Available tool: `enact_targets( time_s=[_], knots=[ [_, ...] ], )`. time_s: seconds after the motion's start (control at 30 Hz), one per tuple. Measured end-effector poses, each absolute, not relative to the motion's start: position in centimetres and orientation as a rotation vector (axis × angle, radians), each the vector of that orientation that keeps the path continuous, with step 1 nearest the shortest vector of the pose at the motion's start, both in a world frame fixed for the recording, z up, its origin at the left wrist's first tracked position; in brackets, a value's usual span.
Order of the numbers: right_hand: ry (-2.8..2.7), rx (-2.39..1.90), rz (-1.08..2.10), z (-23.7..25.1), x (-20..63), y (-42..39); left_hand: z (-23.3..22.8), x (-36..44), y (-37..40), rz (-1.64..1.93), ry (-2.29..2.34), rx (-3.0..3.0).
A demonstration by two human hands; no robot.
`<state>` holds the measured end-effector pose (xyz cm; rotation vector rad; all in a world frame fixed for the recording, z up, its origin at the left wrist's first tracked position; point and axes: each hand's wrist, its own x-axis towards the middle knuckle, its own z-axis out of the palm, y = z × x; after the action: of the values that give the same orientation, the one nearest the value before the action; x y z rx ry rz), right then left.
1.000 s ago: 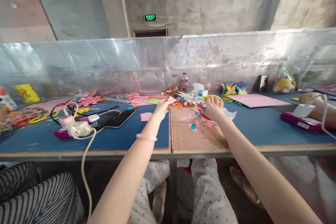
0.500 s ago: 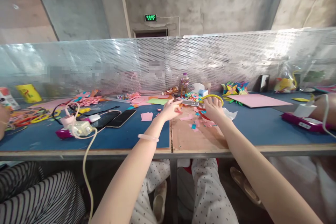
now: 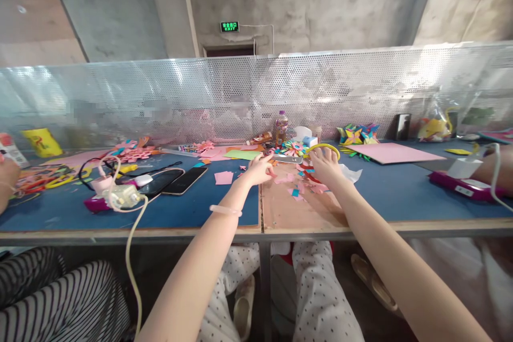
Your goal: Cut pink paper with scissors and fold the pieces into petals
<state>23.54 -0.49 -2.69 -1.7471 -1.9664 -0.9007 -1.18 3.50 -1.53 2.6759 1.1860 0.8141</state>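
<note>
Head view, left to right: left hand point(image 3: 259, 169) loosely curled, pinching a small pink paper scrap point(image 3: 272, 175) near the counter point(image 3: 192, 208) seam; right hand point(image 3: 326, 165) closed over yellow-handled scissors point(image 3: 298, 157) lying flat, best lifted blades-away from fingers; perforated metal screen point(image 3: 360, 91), concrete wall behind.

Much of the bench is only half seen from where I stand.

The right hand point(image 3: 326, 166) covers most of the scissors point(image 3: 298, 158), leaving the blade and a yellow loop showing; whether its fingers grip is unclear. The left hand point(image 3: 259, 169) hides its fingertips among tiny paper scraps point(image 3: 298, 187), too small to sort. Patches behind the perforated screen point(image 3: 240, 101) are blurred. At the left edge a co-worker's hand point(image 3: 6, 176) is cut off, at the right edge a forearm point(image 3: 495, 168).
</note>
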Motion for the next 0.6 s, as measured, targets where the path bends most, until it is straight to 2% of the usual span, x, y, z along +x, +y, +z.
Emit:
enact_targets(
  time_s=[0.2,0.37,0.6],
  knots=[
    [-1.914,-1.783,-0.87,-2.7,23.8,-0.7,-1.3,-1.3,3.4,0.883,1.288,2.582],
    [-1.83,-1.886,-0.819,-2.5,24.0,-0.6,-1.3,-0.9,3.9,1.108,1.063,2.432],
    [-1.856,-2.074,-0.309,-2.0,23.8,0.2,-0.5,-0.5,2.5,1.08,0.857,1.999]
  ],
)
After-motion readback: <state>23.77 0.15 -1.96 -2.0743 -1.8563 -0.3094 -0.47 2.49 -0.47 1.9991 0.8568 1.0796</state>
